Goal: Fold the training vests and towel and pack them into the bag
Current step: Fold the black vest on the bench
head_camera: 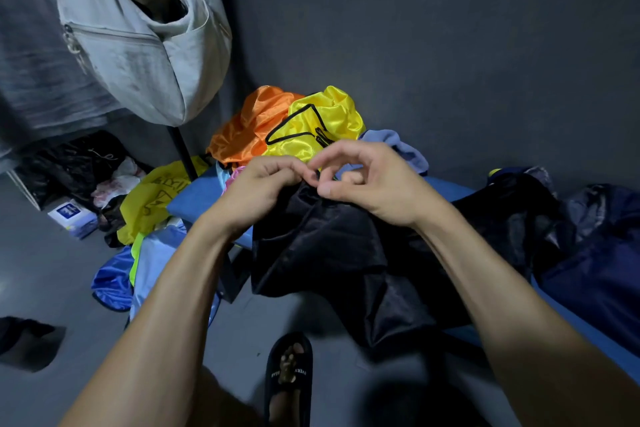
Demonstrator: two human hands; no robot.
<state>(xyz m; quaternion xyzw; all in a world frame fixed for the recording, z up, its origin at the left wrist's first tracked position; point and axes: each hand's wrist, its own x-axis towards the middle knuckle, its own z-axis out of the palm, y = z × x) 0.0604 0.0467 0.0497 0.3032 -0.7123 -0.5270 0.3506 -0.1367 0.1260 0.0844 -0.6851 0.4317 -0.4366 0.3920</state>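
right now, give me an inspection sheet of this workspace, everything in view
surface: blue bench top, mostly covered with fabric
job's things: black vest in front, held at its top edge; yellow vest and orange vest crumpled behind; light blue cloth beside them, possibly the towel
clutter: yellow bag, blue fabric and a packet on the floor
grips: left hand and right hand both pinch the black vest
cables: nothing seen
surroundings: grey bag hanging on the left, dark wall, slippered foot
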